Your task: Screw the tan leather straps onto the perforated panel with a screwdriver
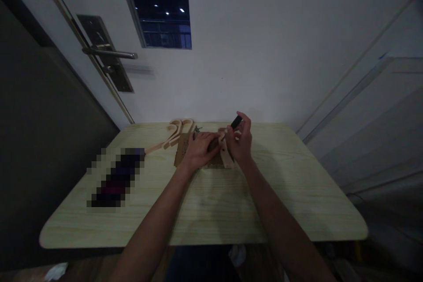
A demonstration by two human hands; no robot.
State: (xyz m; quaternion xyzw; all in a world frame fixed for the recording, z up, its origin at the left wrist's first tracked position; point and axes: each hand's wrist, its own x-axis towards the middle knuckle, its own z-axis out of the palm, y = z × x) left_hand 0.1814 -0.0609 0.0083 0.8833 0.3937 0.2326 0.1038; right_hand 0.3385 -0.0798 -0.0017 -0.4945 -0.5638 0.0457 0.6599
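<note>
My right hand [240, 142] is closed round a screwdriver with a black handle [236, 122]. The screwdriver tilts down and left, its tip at a pale wooden piece [226, 155] with dark holes. My left hand [201, 149] steadies that piece from the left, with fingers along its far end and thumb nearer to me. Beneath the hands and the piece lies a sheet of brown cardboard [180, 150]. A small pile of screws [197, 129] sits just beyond my left hand. Curved wooden parts [178, 131] rest on the table to the left of it.
The light wood-grain table [297, 194] has rounded front corners and stands against a white door [251, 53] with a metal handle [112, 54] and a window [161, 4]. A pixelated dark object [115, 180] lies on the table's left side.
</note>
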